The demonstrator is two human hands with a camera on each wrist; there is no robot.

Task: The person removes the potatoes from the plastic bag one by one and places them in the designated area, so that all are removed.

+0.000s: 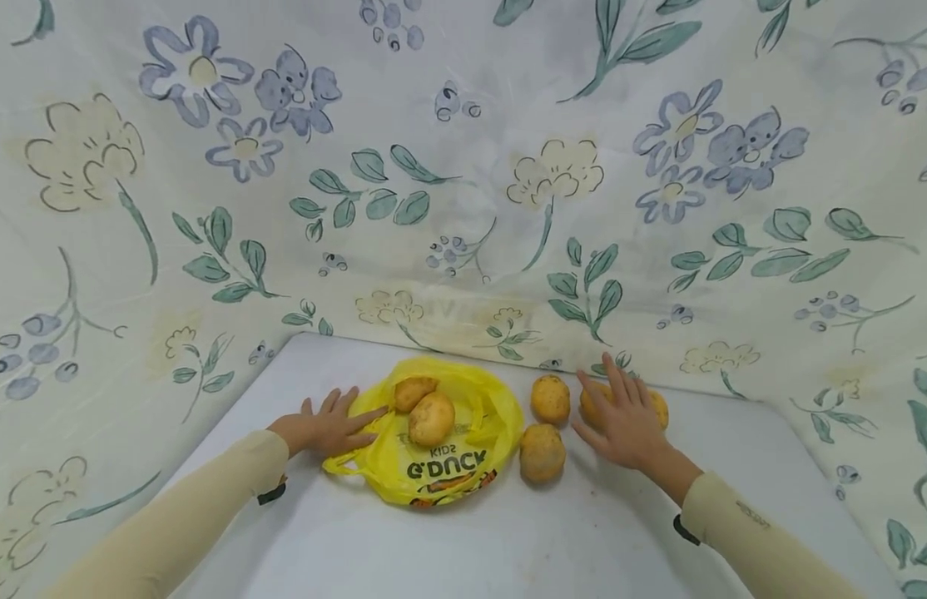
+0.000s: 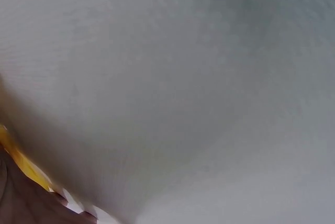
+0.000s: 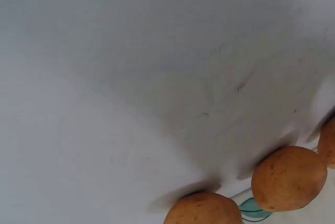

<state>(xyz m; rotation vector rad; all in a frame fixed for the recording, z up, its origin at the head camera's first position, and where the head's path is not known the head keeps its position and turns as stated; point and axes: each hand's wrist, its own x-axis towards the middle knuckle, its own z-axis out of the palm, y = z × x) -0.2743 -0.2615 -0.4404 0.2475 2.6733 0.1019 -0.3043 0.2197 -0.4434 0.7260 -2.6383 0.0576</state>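
Note:
A yellow plastic bag (image 1: 463, 478) with dark lettering lies spread on the table, and two potatoes (image 1: 432, 418) rest on or in it; which, I cannot tell. My left hand (image 1: 321, 426) is at the bag's left edge, fingers spread and fingertips touching the plastic. Two more potatoes (image 1: 542, 453) sit just right of the bag, one behind the other. My right hand (image 1: 624, 423) reaches over further potatoes (image 1: 660, 408) with its fingers extended, partly hiding them; whether it touches them is unclear. In the right wrist view, potatoes (image 3: 289, 178) show along the lower right.
The white table (image 1: 583, 541) ends at the back against a hanging cloth (image 1: 478, 233) printed with flowers and leaves. This cloth also rises at both sides. The left wrist view shows mostly a blurred pale surface (image 2: 167, 88).

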